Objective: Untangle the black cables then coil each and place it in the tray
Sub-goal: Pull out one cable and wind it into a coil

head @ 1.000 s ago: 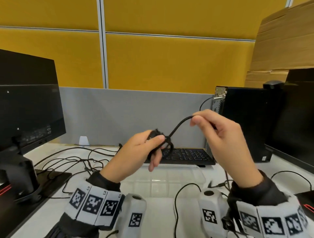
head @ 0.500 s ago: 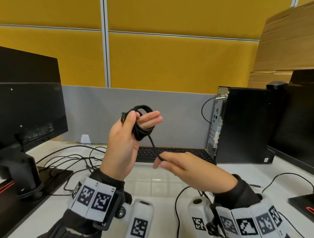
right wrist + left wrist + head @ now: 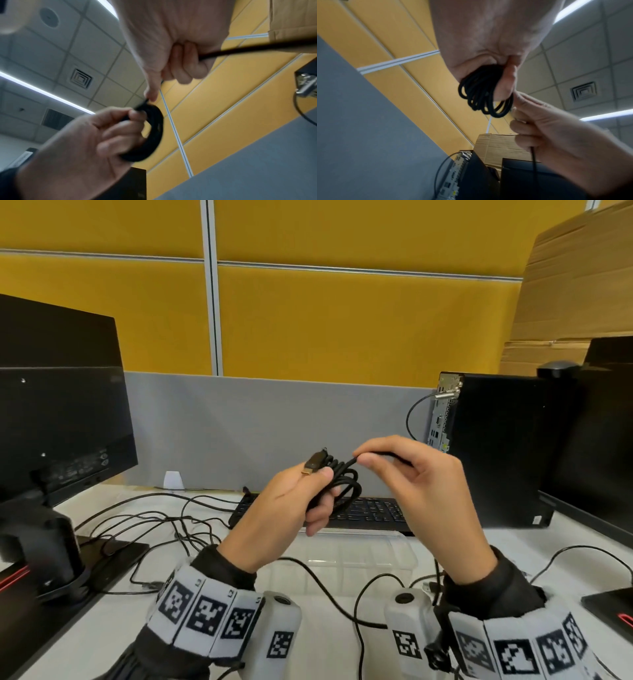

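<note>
My left hand (image 3: 310,491) grips a small coil of black cable (image 3: 346,484), several loops wound round its fingers, held above the desk. The cable's plug (image 3: 313,462) with a gold tip sticks up by the thumb. In the left wrist view the coil (image 3: 483,93) bulges out of the fist. My right hand (image 3: 394,463) pinches the loose run of the same cable just right of the coil, and the tail (image 3: 257,50) passes back through its curled fingers. A clear plastic tray (image 3: 394,558) lies on the desk below both hands. Another black cable (image 3: 356,607) lies loose in front of it.
A black keyboard (image 3: 373,513) sits behind the tray. A monitor (image 3: 58,419) on its stand is at the left with a tangle of wires (image 3: 150,525) beside it. A black computer tower (image 3: 496,446) stands at the right, another monitor (image 3: 606,436) beyond it.
My right hand rose from low near the keyboard to beside the coil, laying on another turn. My left hand dropped and turned palm down with the coil.
</note>
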`<state>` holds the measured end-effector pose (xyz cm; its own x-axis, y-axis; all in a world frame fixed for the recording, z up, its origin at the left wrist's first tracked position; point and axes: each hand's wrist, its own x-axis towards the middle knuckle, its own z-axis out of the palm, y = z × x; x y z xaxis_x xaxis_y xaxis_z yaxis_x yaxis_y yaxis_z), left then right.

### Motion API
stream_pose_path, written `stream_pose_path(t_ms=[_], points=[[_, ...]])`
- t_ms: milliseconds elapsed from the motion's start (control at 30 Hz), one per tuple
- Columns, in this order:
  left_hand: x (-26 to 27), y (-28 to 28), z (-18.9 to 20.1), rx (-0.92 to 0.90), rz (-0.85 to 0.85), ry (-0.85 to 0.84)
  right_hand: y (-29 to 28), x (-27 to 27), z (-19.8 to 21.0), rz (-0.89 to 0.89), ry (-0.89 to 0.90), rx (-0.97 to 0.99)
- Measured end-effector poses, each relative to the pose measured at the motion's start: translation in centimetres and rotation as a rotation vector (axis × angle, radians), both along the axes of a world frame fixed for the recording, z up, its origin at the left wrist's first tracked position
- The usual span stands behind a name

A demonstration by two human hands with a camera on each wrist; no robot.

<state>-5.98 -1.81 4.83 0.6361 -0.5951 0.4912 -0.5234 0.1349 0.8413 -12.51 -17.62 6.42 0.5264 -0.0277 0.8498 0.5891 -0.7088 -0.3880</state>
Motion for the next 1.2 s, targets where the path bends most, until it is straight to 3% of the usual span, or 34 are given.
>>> stream_pose_path(t_ms=[233, 367, 500, 633, 767, 933, 1033, 1200], points=[[-0.5, 0.0, 0.4, -0.144, -0.135, 0.242, -0.4, 1.1, -0.8, -0.108, -0.085, -0.049], [-0.5, -0.4, 0.4, -0.169, -0.105, 0.254, -0.6, 1.2, -0.7, -0.101, -0.09, -0.049], [-0.5, -0.2, 0.4, -0.195, -0.268, 0.276, -0.8, 1.2, -0.7, -0.098, -0.068, -0.041], [-1.0, -0.4, 0.6, -0.371, -0.348, 0.191, -1.0, 1.6, -1.2, -0.014, 0.265, -0.086], [-0.4, -0.5, 0.5, -0.547, -0.205, 0.194, 0.0, 1.7, -1.8, 0.097, 0.56, -0.311], [0.1, -0.6, -0.3, -0.344, -0.012, -0.029, 1.2, 1.2, -2.0, 0.113, 0.682, -0.447], [0.1, -0.8, -1.1, -0.111, 0.242, -0.246, 1.3, 0.4, -1.2, 0.112, 0.658, -0.506], [0.8, -0.7, -1.5, 0.174, 0.412, -0.534, 0.6, -1.1, 0.1, 0.073, 0.566, -0.518]])
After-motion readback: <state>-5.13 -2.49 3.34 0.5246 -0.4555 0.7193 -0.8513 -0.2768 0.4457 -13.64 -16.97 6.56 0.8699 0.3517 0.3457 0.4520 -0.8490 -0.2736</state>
